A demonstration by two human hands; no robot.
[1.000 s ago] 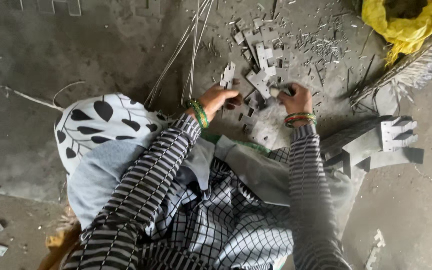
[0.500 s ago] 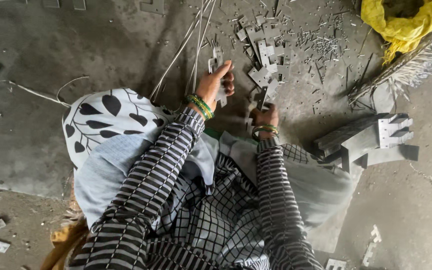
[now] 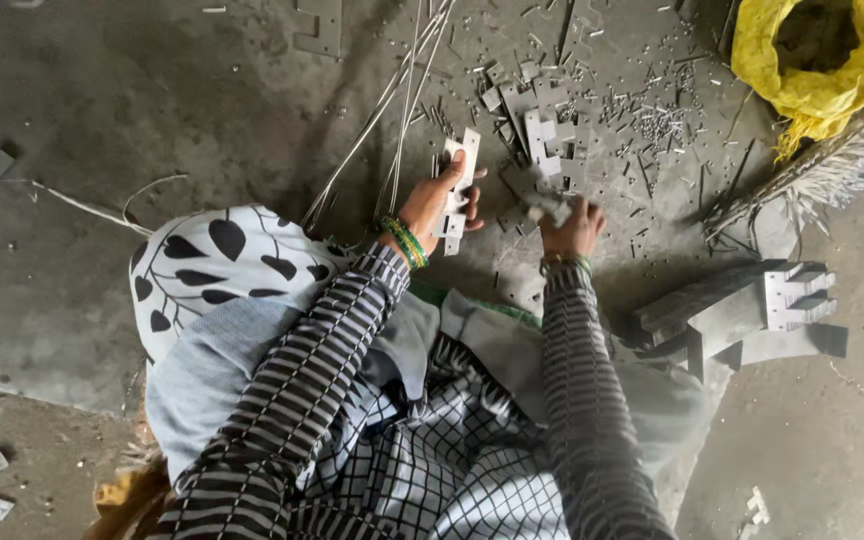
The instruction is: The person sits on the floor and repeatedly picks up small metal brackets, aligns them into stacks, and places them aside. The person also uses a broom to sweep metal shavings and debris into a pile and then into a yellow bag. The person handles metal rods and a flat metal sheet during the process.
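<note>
Fingers of the left hand (image 3: 444, 203) wrap a stack of notched metal plates (image 3: 457, 185) at frame centre; the right hand (image 3: 570, 222) pinches 1 small plate (image 3: 550, 205) (partly hidden) below the loose plate pile (image 3: 549, 140).

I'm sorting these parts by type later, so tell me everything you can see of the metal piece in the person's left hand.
The metal piece is a flat, pale grey strip with stepped, notched edges, looking like stamped sheet metal. It is held lengthwise, pointing away from the person, above the concrete floor. The left hand has it in its grip, thumb along one side. Similar notched pieces lie loose just beyond it.
</note>
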